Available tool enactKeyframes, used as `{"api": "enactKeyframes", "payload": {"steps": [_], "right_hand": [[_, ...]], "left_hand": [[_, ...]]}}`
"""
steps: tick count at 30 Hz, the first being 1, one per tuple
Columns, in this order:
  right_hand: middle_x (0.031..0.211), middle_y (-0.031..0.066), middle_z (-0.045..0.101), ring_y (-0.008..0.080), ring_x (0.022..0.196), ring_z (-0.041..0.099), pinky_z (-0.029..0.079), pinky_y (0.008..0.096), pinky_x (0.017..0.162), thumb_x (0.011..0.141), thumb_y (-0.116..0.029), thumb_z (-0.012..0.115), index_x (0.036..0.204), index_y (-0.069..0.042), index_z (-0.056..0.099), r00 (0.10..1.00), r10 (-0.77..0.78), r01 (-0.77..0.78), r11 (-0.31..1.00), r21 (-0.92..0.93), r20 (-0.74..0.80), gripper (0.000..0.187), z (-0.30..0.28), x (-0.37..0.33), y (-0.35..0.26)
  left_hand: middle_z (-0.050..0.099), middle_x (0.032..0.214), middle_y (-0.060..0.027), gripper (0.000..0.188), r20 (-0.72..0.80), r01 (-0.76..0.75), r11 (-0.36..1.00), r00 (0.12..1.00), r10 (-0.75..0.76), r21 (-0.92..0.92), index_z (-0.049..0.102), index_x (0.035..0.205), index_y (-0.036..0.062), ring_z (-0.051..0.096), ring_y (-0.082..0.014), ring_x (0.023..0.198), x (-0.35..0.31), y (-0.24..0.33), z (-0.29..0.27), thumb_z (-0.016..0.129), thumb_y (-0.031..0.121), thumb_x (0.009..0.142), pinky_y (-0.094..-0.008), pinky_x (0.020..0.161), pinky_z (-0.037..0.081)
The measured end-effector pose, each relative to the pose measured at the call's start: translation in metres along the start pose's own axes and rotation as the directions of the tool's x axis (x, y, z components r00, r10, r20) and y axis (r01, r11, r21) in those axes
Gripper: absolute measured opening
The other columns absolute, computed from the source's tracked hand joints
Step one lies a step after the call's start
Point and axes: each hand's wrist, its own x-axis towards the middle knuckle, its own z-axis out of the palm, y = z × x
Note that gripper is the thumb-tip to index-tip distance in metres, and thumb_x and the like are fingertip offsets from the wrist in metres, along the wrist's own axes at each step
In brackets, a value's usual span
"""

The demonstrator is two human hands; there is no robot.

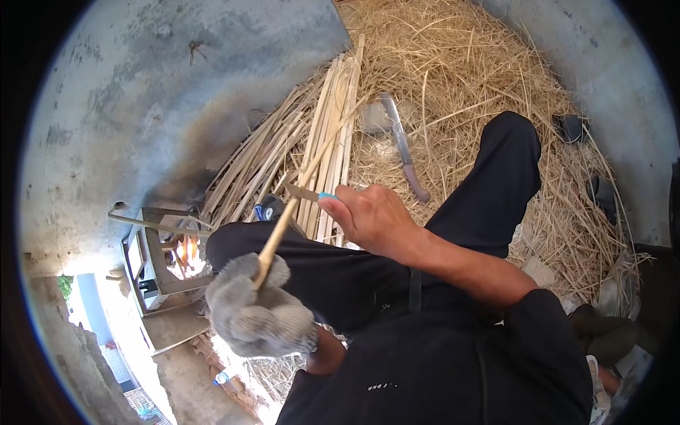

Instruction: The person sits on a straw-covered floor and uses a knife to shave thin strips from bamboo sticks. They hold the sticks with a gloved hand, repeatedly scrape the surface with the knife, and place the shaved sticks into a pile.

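Note:
My left hand (258,312) wears a thick grey knitted glove and is closed around the lower end of a pale bamboo strip (275,242). The strip slants up and away from me, over my bent leg. A small knife (303,192) is in my bare right hand (379,218), its short blade pointing left and lying across the strip. Something blue shows at the thumb, by the base of the blade; the fingers hide the handle. Past the right hand, a long machete (398,131) with a brownish handle rests on the shavings.
Long split bamboo strips (333,120) lie in a pile against the stained wall (142,120). Loose shavings (467,64) cover the floor ahead and to the right. A wooden frame (152,248) stands at the left. Dark sandals (601,193) lie near the right wall.

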Motion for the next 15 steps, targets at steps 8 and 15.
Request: {"api": "enactKeyframes", "payload": {"steps": [8,15], "right_hand": [[0.054,0.0244,0.057,0.044,0.055,0.062,0.05,0.0535,0.056,0.104,-0.048,0.035,0.072,0.002,0.062,0.998,0.055,-0.055,0.998,0.009,-0.025,0.065,0.009,0.013,-0.004],[0.052,0.0207,0.055,0.0408,0.051,0.059,0.049,0.0504,0.049,0.104,-0.045,0.037,0.076,-0.001,0.062,0.996,-0.045,0.043,0.999,-0.027,-0.079,0.058,0.007,0.012,-0.018]], "left_hand": [[0.067,0.092,-0.0245,0.042,-0.175,0.271,0.957,0.952,-0.252,0.099,0.059,0.096,-0.0095,0.064,-0.0217,0.056,0.01,0.013,-0.002,0.046,0.029,0.104,-0.0247,0.046,0.053],[0.067,0.091,-0.0211,0.043,-0.044,0.048,0.997,0.998,-0.046,0.058,0.062,0.098,-0.0094,0.065,-0.0218,0.065,0.01,0.007,-0.002,0.046,0.03,0.104,-0.0255,0.051,0.054]]}}
